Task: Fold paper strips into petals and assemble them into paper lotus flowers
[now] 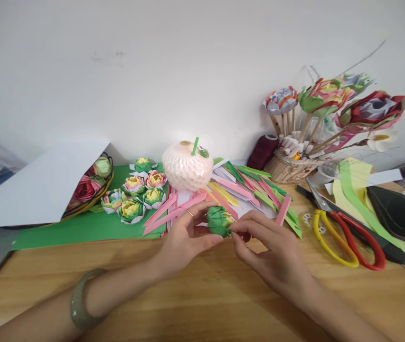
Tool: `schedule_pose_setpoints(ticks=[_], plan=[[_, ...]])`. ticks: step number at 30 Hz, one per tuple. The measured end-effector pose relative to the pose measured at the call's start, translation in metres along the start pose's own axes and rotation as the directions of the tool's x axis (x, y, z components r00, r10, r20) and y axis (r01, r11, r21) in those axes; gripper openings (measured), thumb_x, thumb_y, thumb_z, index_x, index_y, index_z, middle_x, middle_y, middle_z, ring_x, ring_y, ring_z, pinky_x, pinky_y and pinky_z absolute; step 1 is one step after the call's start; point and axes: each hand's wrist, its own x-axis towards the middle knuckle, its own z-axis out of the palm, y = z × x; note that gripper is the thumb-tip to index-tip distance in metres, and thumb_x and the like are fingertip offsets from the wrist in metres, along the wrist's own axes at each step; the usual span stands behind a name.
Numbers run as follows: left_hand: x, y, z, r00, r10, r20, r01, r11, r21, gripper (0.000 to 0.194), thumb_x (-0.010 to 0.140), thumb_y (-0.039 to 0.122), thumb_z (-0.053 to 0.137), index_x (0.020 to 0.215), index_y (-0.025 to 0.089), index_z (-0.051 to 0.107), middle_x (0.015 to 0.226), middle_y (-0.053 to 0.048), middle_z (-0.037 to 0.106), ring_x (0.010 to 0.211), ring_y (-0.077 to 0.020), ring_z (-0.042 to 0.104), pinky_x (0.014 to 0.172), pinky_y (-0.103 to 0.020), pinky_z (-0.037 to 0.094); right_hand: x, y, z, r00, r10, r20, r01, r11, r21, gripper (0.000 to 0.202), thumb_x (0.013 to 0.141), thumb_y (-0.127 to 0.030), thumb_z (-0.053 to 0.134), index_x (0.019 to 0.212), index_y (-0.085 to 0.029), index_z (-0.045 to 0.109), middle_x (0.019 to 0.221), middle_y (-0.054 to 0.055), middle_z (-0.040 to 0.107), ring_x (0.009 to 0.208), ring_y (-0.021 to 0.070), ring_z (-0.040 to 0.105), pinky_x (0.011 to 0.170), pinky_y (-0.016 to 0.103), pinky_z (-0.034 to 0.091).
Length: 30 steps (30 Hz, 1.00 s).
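Both hands' fingers [207, 241] hold a green paper flower [218, 220]

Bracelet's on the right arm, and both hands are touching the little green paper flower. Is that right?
Not quite. The head view shows the bracelet on the left arm, not the right one. The rest is correct: the left hand and the right hand are both touching the little green paper flower.
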Motion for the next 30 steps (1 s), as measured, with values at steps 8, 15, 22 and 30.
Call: schedule_pose_setpoints(ticks=[8, 15, 22, 30], plan=[[0.000, -0.001, 0.000, 1.000, 0.018, 0.008, -0.018, 1.000, 0.010, 0.046, 0.069, 0.015, 0.071, 0.110, 0.027, 0.053, 0.108, -0.002, 0.062, 0.099, -0.0169, 0.057, 0.084, -0.030, 0.046, -0.008, 0.001, 0.008, 0.982, -0.164, -0.097, 0.117, 0.921, -0.372, 0.010, 0.078, -0.009, 0.054, 0.075, -0.015, 0.061, 0.063, 0.003, 0.061, 0.056, 0.0127, 0.057, 0.053, 0.024, 0.046], [0.000, -0.001, 0.000, 0.999, 0.030, -0.015, -0.030, 0.999, 0.017, 0.046, 0.065, 0.016, 0.074, 0.106, 0.025, 0.054, 0.105, -0.003, 0.063, 0.099, -0.0190, 0.057, 0.083, -0.032, 0.046, -0.008, 0.001, 0.006, 0.990, -0.121, -0.078, 0.096, 0.958, -0.269, 0.011, 0.080, -0.009, 0.054, 0.074, -0.015, 0.061, 0.063, 0.003, 0.060, 0.055, 0.0116, 0.055, 0.051, 0.023, 0.044], [0.001, -0.001, -0.002, 0.999, 0.035, -0.029, -0.035, 0.999, -0.011, 0.049, 0.060, 0.014, 0.077, 0.104, 0.025, 0.056, 0.102, -0.002, 0.062, 0.096, -0.0172, 0.056, 0.080, -0.030, 0.047, 0.004, 0.001, -0.006, 0.979, 0.162, 0.120, -0.185, 0.959, 0.214, 0.012, 0.080, -0.011, 0.056, 0.073, -0.017, 0.065, 0.064, 0.000, 0.060, 0.055, 0.0095, 0.054, 0.048, 0.019, 0.042], [0.001, -0.001, -0.001, 1.000, 0.017, -0.017, -0.018, 0.999, -0.029, 0.051, 0.058, 0.013, 0.078, 0.103, 0.024, 0.057, 0.100, -0.003, 0.063, 0.095, -0.0189, 0.057, 0.080, -0.032, 0.048, 0.009, 0.005, -0.012, 0.929, 0.261, 0.263, -0.340, 0.882, 0.327, 0.015, 0.081, -0.025, 0.059, 0.071, -0.018, 0.067, 0.065, 0.000, 0.060, 0.059, 0.0111, 0.055, 0.054, 0.022, 0.044]])
